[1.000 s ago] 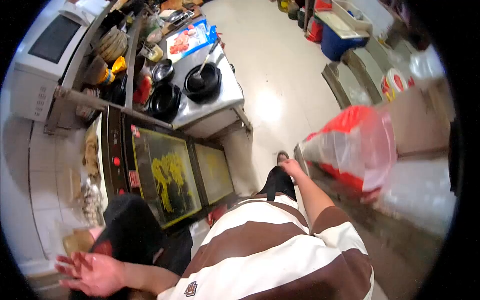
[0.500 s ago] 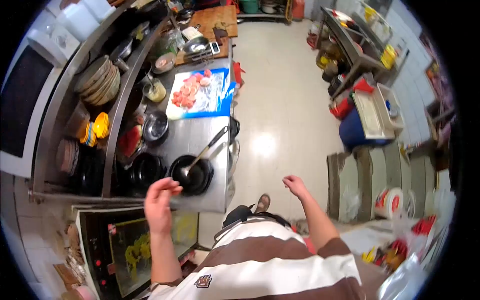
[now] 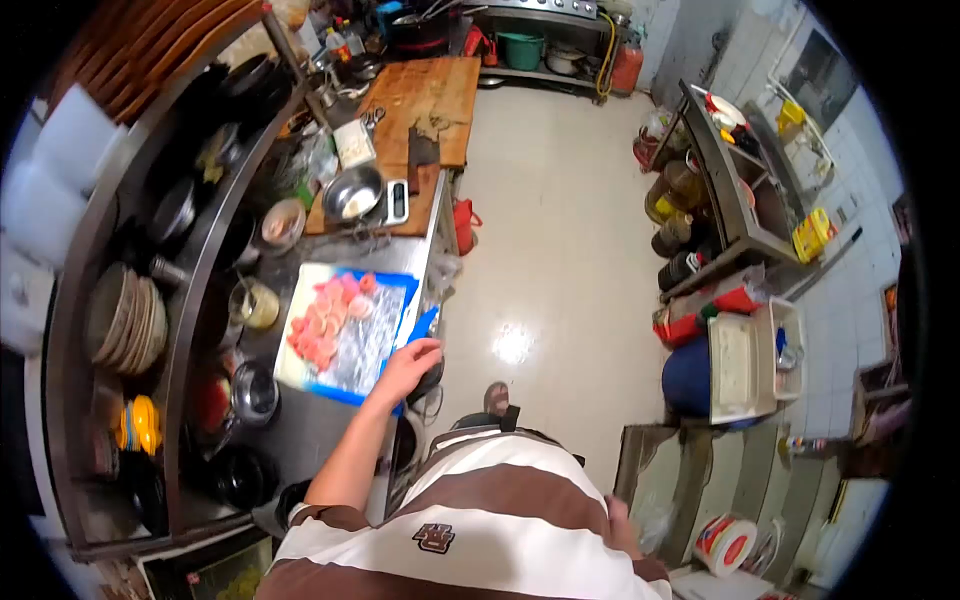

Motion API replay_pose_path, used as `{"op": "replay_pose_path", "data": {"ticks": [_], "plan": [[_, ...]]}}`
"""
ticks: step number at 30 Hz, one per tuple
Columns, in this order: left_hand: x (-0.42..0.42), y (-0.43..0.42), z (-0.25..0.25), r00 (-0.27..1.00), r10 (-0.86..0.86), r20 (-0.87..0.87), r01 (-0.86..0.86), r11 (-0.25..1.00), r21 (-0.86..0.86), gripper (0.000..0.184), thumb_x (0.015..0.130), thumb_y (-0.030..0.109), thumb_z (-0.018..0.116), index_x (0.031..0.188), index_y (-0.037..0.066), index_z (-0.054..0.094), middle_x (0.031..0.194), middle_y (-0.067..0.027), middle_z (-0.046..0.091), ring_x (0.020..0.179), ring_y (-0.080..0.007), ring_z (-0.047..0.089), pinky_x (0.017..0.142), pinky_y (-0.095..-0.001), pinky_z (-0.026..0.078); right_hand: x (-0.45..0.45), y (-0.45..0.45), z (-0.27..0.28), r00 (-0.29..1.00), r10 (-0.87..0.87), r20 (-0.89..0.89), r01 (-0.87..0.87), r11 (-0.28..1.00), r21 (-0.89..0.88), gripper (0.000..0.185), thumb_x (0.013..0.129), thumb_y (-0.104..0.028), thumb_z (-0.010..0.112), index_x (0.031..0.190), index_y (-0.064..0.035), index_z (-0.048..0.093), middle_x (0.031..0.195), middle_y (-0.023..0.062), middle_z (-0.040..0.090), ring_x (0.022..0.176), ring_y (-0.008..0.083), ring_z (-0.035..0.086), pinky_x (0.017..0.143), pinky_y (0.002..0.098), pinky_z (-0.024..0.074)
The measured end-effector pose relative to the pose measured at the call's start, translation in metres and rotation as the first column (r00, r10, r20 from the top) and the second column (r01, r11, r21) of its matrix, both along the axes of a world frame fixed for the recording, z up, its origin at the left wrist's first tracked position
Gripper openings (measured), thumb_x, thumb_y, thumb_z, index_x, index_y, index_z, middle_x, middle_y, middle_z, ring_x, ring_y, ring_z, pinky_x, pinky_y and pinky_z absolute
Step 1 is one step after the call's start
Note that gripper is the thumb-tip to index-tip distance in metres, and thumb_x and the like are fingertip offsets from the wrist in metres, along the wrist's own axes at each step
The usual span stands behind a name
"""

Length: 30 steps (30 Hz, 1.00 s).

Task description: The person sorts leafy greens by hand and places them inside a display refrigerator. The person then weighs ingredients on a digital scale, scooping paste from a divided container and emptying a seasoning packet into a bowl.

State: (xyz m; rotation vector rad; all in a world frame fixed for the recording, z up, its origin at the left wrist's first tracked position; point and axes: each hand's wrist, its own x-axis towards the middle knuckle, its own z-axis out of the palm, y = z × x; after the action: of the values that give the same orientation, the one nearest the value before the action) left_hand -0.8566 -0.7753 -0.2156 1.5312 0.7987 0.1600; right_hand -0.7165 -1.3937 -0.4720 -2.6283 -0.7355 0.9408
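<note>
My left hand (image 3: 411, 366) hovers by the front edge of the steel counter, palm down, its loosely bent fingers pointing right; I see nothing in it. Just beyond the fingers hangs a loose blue plastic flap (image 3: 424, 323), and I cannot tell if they touch it. Beside the hand lies a blue-and-white plastic sheet (image 3: 368, 345) with pink-red food slices (image 3: 325, 320) spread on it. My right hand (image 3: 622, 522) hangs low at my side, partly behind my shirt, its fingers unclear.
Along the counter stand a glass jar (image 3: 256, 304), metal bowl (image 3: 255, 390), wooden board (image 3: 420, 95) and digital scale (image 3: 397, 203). Stacked plates (image 3: 130, 320) fill a shelf on the left. A tiled floor aisle (image 3: 545, 230) runs ahead; steps (image 3: 690, 480) lie to the right.
My view has moved forward along the counter. My left hand has gone from near the black pan with the ladle to beside the plastic sheet. My right hand has dropped to my side.
</note>
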Motion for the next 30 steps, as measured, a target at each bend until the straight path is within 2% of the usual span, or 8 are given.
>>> {"op": "replay_pose_path", "data": {"ticks": [4,11,13,16,17,18,24,30], "plan": [[0.094,0.074,-0.063,1.0,0.005,-0.008,-0.004,0.988,0.151,0.044,0.082,0.029,0.062,0.114,-0.001,0.055,0.104,-0.0127,0.061,0.094,-0.0208,0.058,0.084,-0.0296,0.045,0.046,0.078,0.072,0.494,-0.692,-0.527,0.782,0.618,-0.079,0.025,0.084,-0.025,0.054,0.068,-0.0067,0.057,0.057,0.0064,0.057,0.043,0.0155,0.049,0.038,0.0273,0.0381],[0.218,0.175,-0.065,0.956,0.246,-0.161,-0.1,0.787,0.609,0.05,0.078,0.031,0.062,0.116,0.001,0.053,0.115,-0.019,0.052,0.111,-0.0321,0.049,0.093,-0.0358,0.04,0.255,0.172,0.039,0.379,-0.797,-0.471,0.804,0.536,-0.26,0.029,0.083,-0.023,0.053,0.086,0.0031,0.064,0.079,0.015,0.065,0.063,0.0255,0.061,0.055,0.0388,0.0475],[0.238,0.193,-0.062,0.925,0.348,-0.153,-0.179,0.754,0.633,0.051,0.077,0.026,0.064,0.12,0.001,0.049,0.12,-0.0221,0.047,0.113,-0.0358,0.045,0.096,-0.0376,0.037,0.351,0.205,0.014,0.35,-0.68,-0.644,0.868,0.494,-0.049,0.028,0.083,-0.019,0.05,0.061,-0.0034,0.056,0.056,0.0123,0.056,0.045,0.0213,0.051,0.04,0.036,0.0399],[0.261,0.217,-0.069,0.855,0.479,-0.198,-0.224,0.686,0.693,0.056,0.077,0.023,0.064,0.124,0.0,0.044,0.126,-0.0228,0.044,0.116,-0.0373,0.043,0.097,-0.0379,0.036,0.498,0.314,0.019,0.904,-0.335,-0.264,0.351,0.936,0.013,0.016,0.078,-0.018,0.054,0.068,-0.0064,0.059,0.057,0.0071,0.057,0.05,0.0195,0.054,0.042,0.0314,0.0433],[0.269,0.221,-0.064,0.824,0.517,-0.233,-0.226,0.677,0.701,0.059,0.076,0.024,0.064,0.125,-0.001,0.043,0.128,-0.0221,0.043,0.117,-0.0373,0.042,0.098,-0.0376,0.035,0.537,0.366,0.032,0.86,-0.429,-0.276,0.459,0.887,0.055,0.019,0.078,-0.021,0.054,0.069,-0.005,0.059,0.06,0.0079,0.058,0.054,0.0216,0.056,0.052,0.0355,0.0476],[0.274,0.228,-0.07,0.815,0.538,-0.214,-0.2,0.608,0.768,0.063,0.076,0.023,0.064,0.129,0.001,0.039,0.132,-0.023,0.039,0.121,-0.0379,0.039,0.1,-0.0383,0.033,0.578,0.408,0.033,1.0,0.002,0.019,-0.006,0.975,0.224,0.026,0.079,-0.025,0.053,0.069,-0.0014,0.058,0.062,0.008,0.058,0.058,0.0218,0.056,0.06,0.0363,0.0469],[0.309,0.275,-0.055,0.681,0.674,-0.287,-0.221,0.563,0.796,0.061,0.075,0.015,0.062,0.13,0.002,0.039,0.13,-0.0264,0.039,0.12,-0.0409,0.038,0.099,-0.0438,0.033,0.626,0.748,0.144,0.984,0.17,-0.058,-0.125,0.881,0.456,0.036,0.084,-0.029,0.054,0.107,-0.0013,0.059,0.1,0.0174,0.063,0.095,0.0294,0.06,0.082,0.0359,0.047],[0.327,0.319,-0.055,0.548,0.732,-0.405,-0.082,0.529,0.845,0.054,0.075,0.018,0.062,0.124,0.004,0.045,0.105,-0.0198,0.053,0.098,-0.0361,0.051,0.081,-0.0461,0.041,0.508,0.939,0.204,0.856,0.516,-0.041,-0.407,0.719,0.564,0.041,0.081,-0.029,0.058,0.113,-0.0036,0.056,0.109,0.017,0.058,0.091,0.0296,0.06,0.081,0.037,0.0475]]}}
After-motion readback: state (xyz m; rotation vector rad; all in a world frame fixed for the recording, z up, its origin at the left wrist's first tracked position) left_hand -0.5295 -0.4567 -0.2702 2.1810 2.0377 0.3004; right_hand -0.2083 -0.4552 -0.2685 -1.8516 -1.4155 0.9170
